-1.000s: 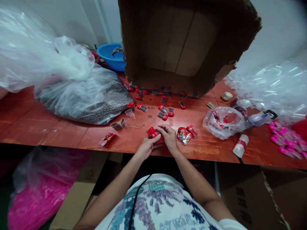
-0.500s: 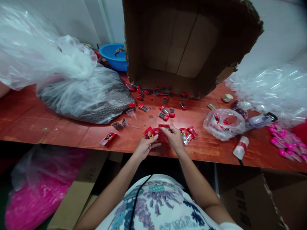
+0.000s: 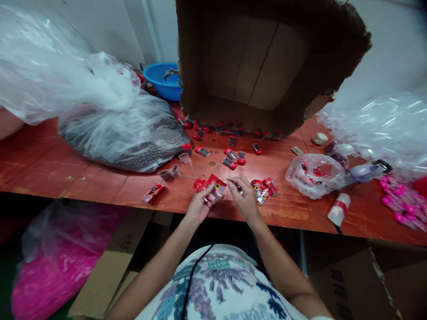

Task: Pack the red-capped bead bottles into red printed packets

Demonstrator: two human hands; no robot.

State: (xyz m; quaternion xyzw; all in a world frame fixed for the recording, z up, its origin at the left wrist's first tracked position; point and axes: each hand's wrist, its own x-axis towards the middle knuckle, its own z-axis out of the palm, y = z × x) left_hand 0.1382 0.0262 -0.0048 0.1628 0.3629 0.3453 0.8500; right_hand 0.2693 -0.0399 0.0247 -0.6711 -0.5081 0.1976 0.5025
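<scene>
My left hand (image 3: 199, 205) grips a bunch of small red packets (image 3: 209, 185) near the front edge of the red-brown table (image 3: 100, 182). My right hand (image 3: 245, 198) is beside it, fingers pinched on something small that I cannot make out. A little pile of red packets (image 3: 263, 189) lies just right of my right hand. One single red packet (image 3: 153, 193) lies to the left. Several small red-capped pieces (image 3: 230, 158) are scattered farther back, in front of a tipped cardboard box (image 3: 267, 66).
A big clear bag of dark beads (image 3: 133, 138) sits at left, a blue basin (image 3: 163, 80) behind it. A small plastic bag with red packets (image 3: 313, 173), a white roll (image 3: 338, 209), pink pieces (image 3: 403, 204) and crumpled plastic (image 3: 383, 124) lie at right. Cardboard boxes and a pink bag (image 3: 43, 275) stand below.
My hands have drawn slightly apart. The left now holds the red packets fanned upward, and the right has come off them with its fingers pinched.
</scene>
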